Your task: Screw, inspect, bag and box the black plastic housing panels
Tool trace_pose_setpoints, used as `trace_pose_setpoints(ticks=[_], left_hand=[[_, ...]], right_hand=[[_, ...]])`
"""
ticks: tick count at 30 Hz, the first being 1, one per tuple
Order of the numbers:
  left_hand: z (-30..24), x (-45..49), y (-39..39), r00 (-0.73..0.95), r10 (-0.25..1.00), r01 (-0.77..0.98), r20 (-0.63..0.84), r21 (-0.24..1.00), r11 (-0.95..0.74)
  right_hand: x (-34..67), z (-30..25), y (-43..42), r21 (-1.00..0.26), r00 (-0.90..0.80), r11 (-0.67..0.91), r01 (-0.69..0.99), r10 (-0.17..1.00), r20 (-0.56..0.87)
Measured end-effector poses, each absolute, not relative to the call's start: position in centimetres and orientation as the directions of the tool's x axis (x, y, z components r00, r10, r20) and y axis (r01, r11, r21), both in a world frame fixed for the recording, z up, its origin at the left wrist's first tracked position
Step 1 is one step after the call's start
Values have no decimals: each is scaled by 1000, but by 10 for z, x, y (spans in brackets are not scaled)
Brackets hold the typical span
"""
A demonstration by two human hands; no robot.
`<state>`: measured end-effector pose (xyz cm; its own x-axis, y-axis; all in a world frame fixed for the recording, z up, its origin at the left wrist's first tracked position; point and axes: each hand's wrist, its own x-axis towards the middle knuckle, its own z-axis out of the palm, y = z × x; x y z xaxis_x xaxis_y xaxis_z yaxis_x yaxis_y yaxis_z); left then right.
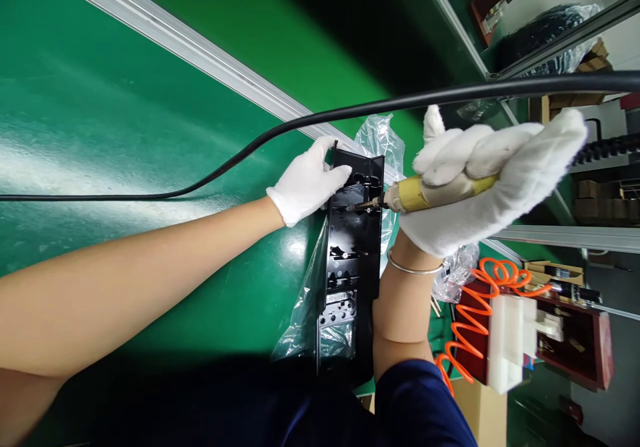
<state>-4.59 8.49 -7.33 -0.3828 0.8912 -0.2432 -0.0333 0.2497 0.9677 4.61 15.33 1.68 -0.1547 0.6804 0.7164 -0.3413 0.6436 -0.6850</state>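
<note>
A long black plastic housing with ribs, posts and openings lies on the green work surface. White-gloved, my left hand grips the far end of the housing, thumb on its inside face and fingers over the outer edge. My right hand, also gloved, is wrapped round a yellow and beige power screwdriver. The screwdriver's bit points left into the housing, near a small post by my left thumb. Whether the bit touches a screw, I cannot tell. Clear plastic film lies under and beside the housing.
A black cable crosses above both hands. An aluminium rail runs diagonally along the green surface. To the right are an orange coiled hose, a white block, a dark red bin and a cardboard box.
</note>
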Motion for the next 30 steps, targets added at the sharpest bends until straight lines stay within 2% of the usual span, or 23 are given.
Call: trace_pose_setpoints(ticks=[9,13,15,21,25,30], left_hand=[[-75,-46,85,-390,895,-22,-216,974,225],[-73,-46,85,-395,893,-12,-217,973,231],[-73,-46,85,-393,894,-15,-218,973,231],[-74,-46,86,-392,894,-21,-217,974,227],[-75,-46,85,-391,895,-11,-214,974,227],[-73,-46,85,-390,892,-12,-228,970,243]], right_hand=[[48,7,153,-684,-132,690,-239,674,727],[49,7,155,-642,-151,705,-302,630,762],[50,6,155,-669,-170,674,-311,654,738],[52,5,154,-765,-166,615,-191,748,643],[49,8,152,-736,-113,628,-253,736,667],[49,6,154,-711,-171,641,-291,696,698]])
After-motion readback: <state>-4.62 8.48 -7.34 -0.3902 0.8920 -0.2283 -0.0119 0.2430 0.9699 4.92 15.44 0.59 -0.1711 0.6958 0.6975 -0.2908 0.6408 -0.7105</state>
